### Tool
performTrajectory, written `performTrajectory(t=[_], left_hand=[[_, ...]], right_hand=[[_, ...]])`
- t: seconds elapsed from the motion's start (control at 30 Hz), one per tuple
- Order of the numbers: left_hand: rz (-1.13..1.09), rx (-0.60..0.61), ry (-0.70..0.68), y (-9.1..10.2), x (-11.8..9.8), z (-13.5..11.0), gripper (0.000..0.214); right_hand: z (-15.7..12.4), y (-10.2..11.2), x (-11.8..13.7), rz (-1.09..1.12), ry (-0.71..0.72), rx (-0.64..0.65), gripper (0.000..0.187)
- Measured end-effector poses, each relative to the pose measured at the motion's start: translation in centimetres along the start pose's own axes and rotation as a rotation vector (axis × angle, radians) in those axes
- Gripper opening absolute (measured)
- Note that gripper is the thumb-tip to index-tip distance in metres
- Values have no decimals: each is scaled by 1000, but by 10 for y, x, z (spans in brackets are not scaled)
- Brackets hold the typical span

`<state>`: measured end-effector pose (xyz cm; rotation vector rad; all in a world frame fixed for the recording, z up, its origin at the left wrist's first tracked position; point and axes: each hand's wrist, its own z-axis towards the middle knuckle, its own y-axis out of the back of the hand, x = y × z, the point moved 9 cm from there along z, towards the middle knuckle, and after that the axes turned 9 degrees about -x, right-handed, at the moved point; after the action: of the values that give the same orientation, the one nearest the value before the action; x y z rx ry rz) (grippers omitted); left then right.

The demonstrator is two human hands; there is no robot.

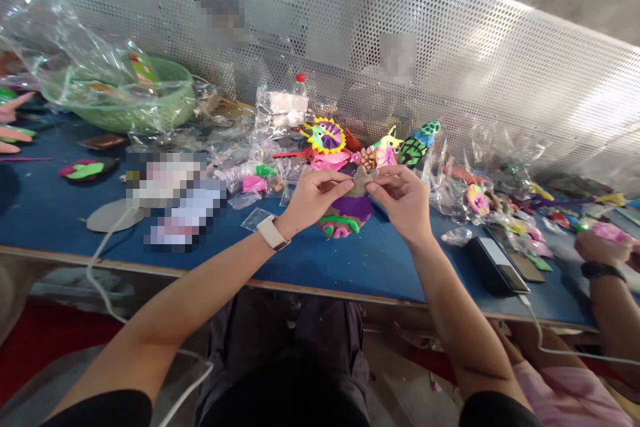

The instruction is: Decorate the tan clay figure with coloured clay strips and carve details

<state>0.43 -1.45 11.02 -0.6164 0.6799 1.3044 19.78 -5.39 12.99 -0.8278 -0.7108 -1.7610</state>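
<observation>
A lump of grey-brown modelling clay (361,184) is pinched between the fingertips of both hands. My left hand (320,197) grips its left side, and my right hand (403,200) grips its right side. Just below, on the blue table, lies a rounded clay piece (345,217) with purple, green and pink parts; part of it is hidden by the grey clay and my fingers. Behind my hands stand finished-looking clay figures: a yellow-rimmed round one (325,137), a yellow and pink one (389,149), and a green and blue turtle shape (419,143).
A green basket (175,103) with plastic bags stands at the back left. Phones lie on the blue table (320,267), and a black device (496,265) with a cable sits at right. Another person's hand (603,247) works at far right. A perforated metal panel (320,7) closes the back.
</observation>
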Motion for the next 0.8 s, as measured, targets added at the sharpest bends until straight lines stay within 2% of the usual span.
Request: performTrajectory(t=[0.2,0.33,0.53,0.8], left_hand=[[-6,4,-47,0,-5,-3,40],[11,-12,-56,1,-6,-5,52],[-25,-40,-78,0,-12,-6,47],[-57,-42,-68,-3,-12,-5,37]], right_hand=[[-5,0,-11,22,-3,-64,39],[-14,-1,-8,17,41,-178,39],[-29,-4,0,50,131,-314,35],[-29,-7,1,96,149,-295,27]])
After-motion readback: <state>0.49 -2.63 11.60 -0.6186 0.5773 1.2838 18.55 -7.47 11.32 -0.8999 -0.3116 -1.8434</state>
